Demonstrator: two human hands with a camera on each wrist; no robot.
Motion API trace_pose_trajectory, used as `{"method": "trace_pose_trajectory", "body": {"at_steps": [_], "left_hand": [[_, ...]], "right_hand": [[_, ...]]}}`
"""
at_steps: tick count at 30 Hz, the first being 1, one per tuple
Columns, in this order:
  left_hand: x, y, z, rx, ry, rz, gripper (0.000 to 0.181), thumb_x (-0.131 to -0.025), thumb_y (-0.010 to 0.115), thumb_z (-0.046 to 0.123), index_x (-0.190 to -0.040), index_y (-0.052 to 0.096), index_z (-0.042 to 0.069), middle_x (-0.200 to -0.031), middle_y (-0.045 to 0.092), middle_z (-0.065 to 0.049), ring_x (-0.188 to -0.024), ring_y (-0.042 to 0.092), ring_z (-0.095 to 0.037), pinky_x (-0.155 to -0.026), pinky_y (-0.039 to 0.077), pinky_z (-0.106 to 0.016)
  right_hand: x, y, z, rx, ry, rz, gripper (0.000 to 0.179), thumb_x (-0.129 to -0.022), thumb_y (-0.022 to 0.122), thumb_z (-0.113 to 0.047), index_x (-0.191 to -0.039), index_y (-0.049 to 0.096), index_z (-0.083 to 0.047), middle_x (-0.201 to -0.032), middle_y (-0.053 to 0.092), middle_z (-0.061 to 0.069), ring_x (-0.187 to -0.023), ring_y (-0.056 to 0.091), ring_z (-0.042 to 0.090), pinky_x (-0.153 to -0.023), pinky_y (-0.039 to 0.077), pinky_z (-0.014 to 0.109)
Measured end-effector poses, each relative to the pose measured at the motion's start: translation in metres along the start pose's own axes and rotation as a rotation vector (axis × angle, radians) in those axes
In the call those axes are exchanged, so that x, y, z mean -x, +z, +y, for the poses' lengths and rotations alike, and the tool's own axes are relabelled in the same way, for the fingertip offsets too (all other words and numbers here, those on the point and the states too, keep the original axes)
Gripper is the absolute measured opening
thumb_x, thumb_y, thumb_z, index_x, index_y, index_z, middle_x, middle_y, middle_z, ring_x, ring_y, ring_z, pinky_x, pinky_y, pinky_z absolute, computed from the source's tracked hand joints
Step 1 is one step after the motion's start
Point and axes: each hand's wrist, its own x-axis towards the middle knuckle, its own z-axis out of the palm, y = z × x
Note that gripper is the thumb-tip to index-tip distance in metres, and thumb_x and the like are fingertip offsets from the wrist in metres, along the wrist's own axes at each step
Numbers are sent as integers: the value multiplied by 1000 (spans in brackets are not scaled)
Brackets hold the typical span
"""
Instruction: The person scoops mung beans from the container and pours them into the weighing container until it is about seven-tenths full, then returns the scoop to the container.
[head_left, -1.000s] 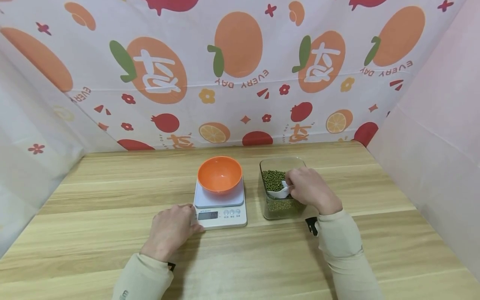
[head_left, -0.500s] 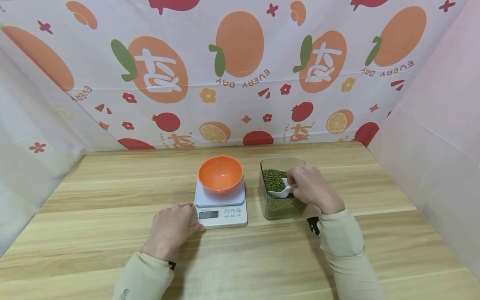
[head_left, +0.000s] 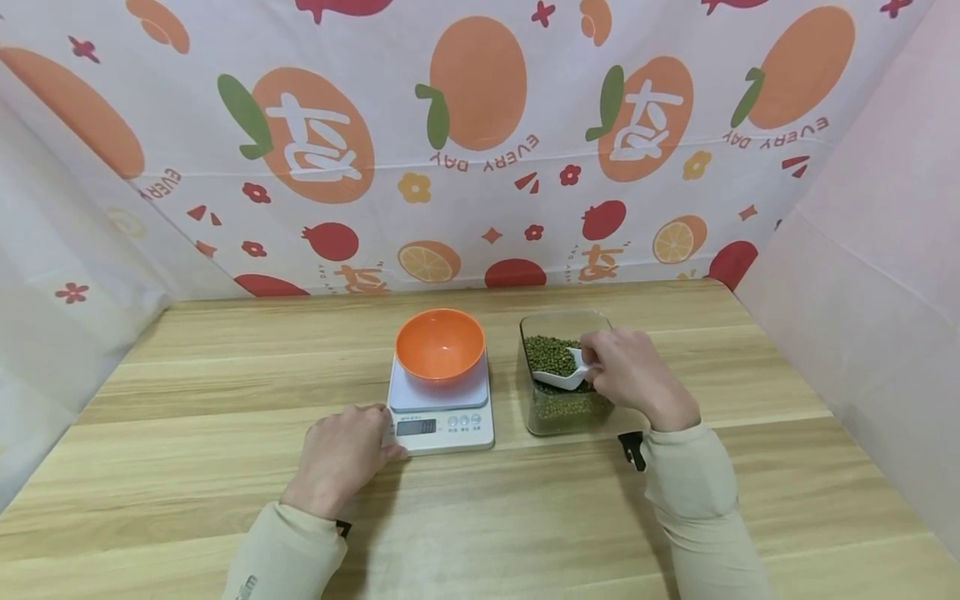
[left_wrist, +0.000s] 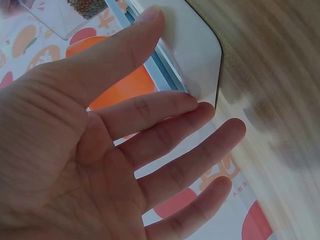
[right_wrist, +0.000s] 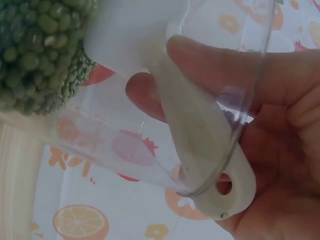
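Note:
In the head view, my right hand (head_left: pixel 633 375) reaches over the near right rim of a clear container (head_left: pixel 558 417) and grips a white scoop (head_left: pixel 562 381) by its handle. Green mung beans (head_left: pixel 547 354) fill the lower part of the container and lie around and against the scoop. The right wrist view shows thumb and finger pinching the scoop handle (right_wrist: pixel 195 125), seen partly through the clear wall. My left hand (head_left: pixel 345 454) touches the left front corner of a white kitchen scale (head_left: pixel 442 442), fingers fairly straight in the left wrist view. An orange bowl (head_left: pixel 440 346) sits on the scale's platform.
Everything stands on a wooden table (head_left: pixel 225 433). A fruit-print cloth (head_left: pixel 480 192) hangs along the back edge, and pale cloth (head_left: pixel 862 275) closes off the right side. The scale's display (head_left: pixel 416 427) faces me, its digits too small to read.
My right hand has shifted slightly right with the scoop, which now shows more of its white bowl among the beans. The left hand, scale and orange bowl stay put.

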Motion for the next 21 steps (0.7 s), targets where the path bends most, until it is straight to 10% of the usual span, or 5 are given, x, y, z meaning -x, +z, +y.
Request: {"method": "trace_pose_trajectory", "body": {"at_steps": [21], "left_hand": [[0, -1, 0, -1, 2, -2, 38, -74, 91, 33, -90, 71, 5, -61, 46, 1, -56, 45, -19, -48, 43, -37]], "right_hand": [[6, -7, 0, -13, 7, 18, 26, -77, 68, 11, -72, 56, -11, -66, 52, -2, -65, 48, 21, -62, 40, 37]]}}
